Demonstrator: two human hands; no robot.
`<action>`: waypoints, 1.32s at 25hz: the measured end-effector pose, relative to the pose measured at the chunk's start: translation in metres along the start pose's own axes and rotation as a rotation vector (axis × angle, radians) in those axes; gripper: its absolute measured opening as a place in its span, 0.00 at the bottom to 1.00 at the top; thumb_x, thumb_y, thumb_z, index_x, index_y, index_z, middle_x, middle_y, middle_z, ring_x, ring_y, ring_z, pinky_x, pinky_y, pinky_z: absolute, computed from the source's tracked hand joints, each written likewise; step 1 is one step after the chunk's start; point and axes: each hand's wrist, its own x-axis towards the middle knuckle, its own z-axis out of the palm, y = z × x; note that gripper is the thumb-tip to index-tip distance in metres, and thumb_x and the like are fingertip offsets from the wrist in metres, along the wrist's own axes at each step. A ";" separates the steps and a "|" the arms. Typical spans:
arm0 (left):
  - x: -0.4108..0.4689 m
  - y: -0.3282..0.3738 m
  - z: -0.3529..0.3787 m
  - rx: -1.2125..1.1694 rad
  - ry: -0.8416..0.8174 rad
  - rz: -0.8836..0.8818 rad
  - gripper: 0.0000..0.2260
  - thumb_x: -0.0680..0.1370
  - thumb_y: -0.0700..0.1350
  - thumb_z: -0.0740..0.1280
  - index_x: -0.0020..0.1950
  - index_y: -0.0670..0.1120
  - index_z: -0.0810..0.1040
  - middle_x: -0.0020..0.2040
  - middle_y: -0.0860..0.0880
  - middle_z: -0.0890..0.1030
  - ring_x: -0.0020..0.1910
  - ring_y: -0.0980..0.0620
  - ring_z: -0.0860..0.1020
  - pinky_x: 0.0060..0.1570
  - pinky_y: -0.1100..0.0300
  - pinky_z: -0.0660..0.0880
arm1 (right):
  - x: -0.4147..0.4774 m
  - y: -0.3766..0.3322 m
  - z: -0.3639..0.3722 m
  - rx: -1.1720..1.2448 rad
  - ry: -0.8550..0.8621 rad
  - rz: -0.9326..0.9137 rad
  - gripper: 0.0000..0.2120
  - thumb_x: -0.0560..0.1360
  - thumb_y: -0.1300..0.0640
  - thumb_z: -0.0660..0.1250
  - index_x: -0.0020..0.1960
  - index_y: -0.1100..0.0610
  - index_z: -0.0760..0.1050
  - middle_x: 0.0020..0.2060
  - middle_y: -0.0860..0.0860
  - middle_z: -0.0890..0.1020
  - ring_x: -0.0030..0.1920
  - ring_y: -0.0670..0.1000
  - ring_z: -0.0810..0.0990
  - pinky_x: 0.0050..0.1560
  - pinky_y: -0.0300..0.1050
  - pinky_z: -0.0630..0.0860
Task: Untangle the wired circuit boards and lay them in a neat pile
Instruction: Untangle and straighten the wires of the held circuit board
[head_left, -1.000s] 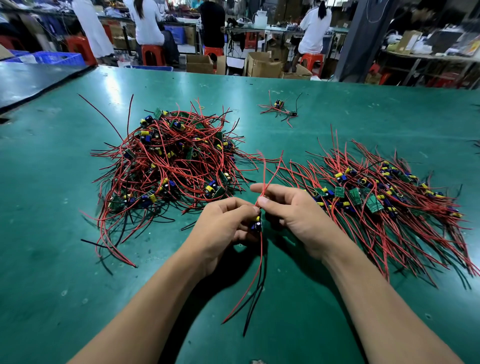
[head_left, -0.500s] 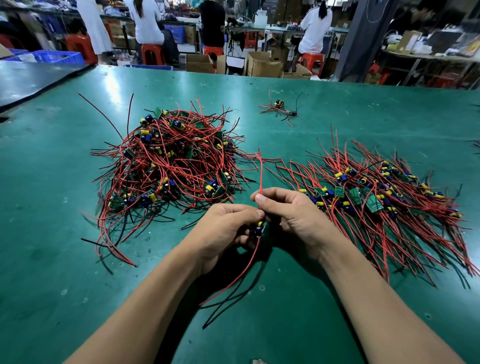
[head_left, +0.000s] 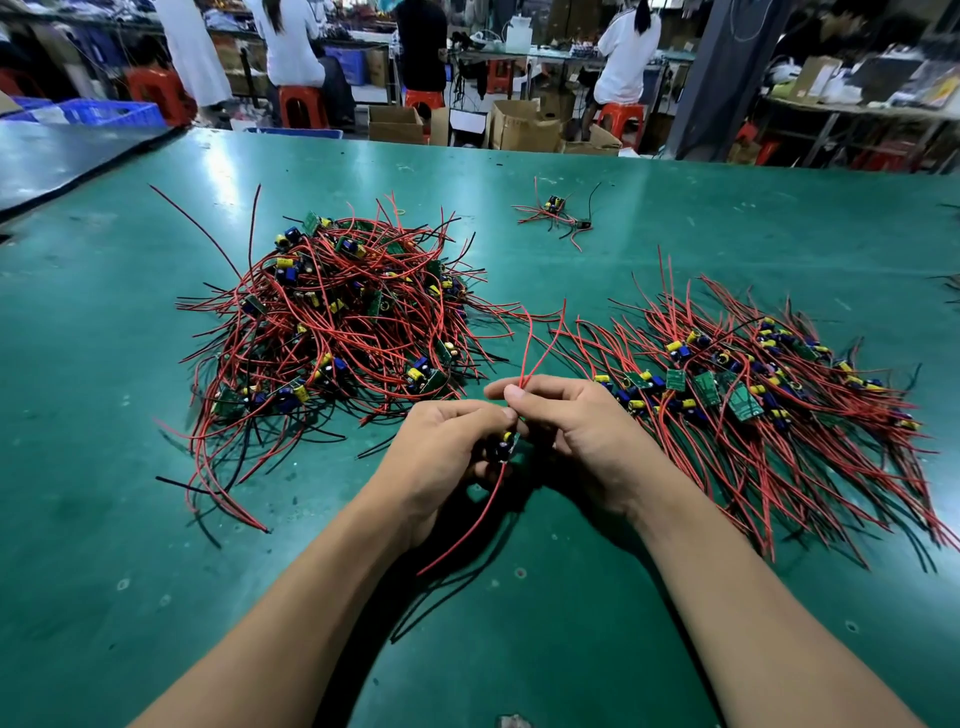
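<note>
A tangled heap of small green circuit boards with red and black wires (head_left: 332, 332) lies on the left of the green table (head_left: 104, 571). On the right, boards and wires are laid out in a flatter, combed pile (head_left: 753, 395). Between them my left hand (head_left: 447, 457) grips one small circuit board (head_left: 506, 444) with yellow and blue parts. My right hand (head_left: 576, 431) pinches that board's upper red wires, which fan upward above my fingers. Its lower red and black wires hang down toward me between my wrists.
A single stray board with wires (head_left: 558, 213) lies farther back on the table. Beyond the far edge stand cardboard boxes (head_left: 519, 124), red stools and several people at benches. A darker table (head_left: 62, 156) adjoins at the far left.
The lower wires have swung from hanging straight down to trailing leftward. The upper red wires, pressed together half a second ago, have spread apart again above my right fingers. Both hands stay together.
</note>
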 end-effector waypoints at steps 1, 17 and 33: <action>0.000 0.000 0.001 -0.015 0.016 0.009 0.10 0.78 0.37 0.67 0.39 0.39 0.84 0.37 0.40 0.78 0.29 0.50 0.74 0.25 0.64 0.72 | 0.000 0.000 0.002 -0.021 0.025 -0.018 0.07 0.78 0.59 0.69 0.51 0.59 0.85 0.32 0.56 0.79 0.31 0.51 0.77 0.39 0.52 0.82; 0.000 -0.003 0.003 0.117 -0.054 -0.008 0.09 0.77 0.36 0.67 0.39 0.42 0.85 0.35 0.45 0.80 0.27 0.54 0.73 0.26 0.65 0.70 | 0.015 -0.004 -0.013 0.242 0.302 -0.201 0.13 0.83 0.58 0.62 0.46 0.60 0.82 0.30 0.46 0.74 0.23 0.43 0.63 0.22 0.35 0.62; 0.004 -0.009 -0.002 0.204 0.027 0.089 0.08 0.75 0.42 0.71 0.37 0.45 0.85 0.28 0.46 0.76 0.24 0.48 0.70 0.27 0.63 0.67 | 0.015 0.006 -0.015 -0.050 0.249 -0.146 0.09 0.80 0.58 0.67 0.45 0.59 0.84 0.25 0.44 0.72 0.22 0.43 0.64 0.21 0.34 0.61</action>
